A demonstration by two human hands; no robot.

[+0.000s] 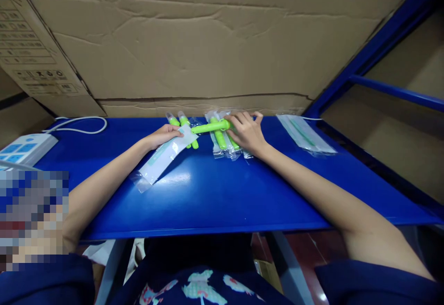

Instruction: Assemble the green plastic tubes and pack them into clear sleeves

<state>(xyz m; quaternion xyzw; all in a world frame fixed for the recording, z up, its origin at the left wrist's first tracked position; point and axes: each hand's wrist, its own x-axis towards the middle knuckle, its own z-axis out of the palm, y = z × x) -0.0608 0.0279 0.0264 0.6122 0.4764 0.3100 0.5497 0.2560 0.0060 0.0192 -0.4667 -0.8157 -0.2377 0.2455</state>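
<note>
My left hand (163, 137) pinches the upper end of a clear plastic bag (166, 155) with a white card inside, which slants down toward me. My right hand (247, 131) grips the right end of a lime-green stick (210, 126). The stick lies nearly level, its left tip at the upper end of the bag; whether it is inside the mouth I cannot tell. Bagged green sticks (218, 139) lie beneath it and partly under my right hand. Behind the bag are two loose green sticks (183, 119) with clear ends, partly hidden.
On the blue table (208, 194), flat bags with white cards (305, 133) lie at the right. A white power strip (27, 150) and its looped cable are at the left. A cardboard wall (208, 55) closes the back, and a blue frame (367, 55) rises at the right.
</note>
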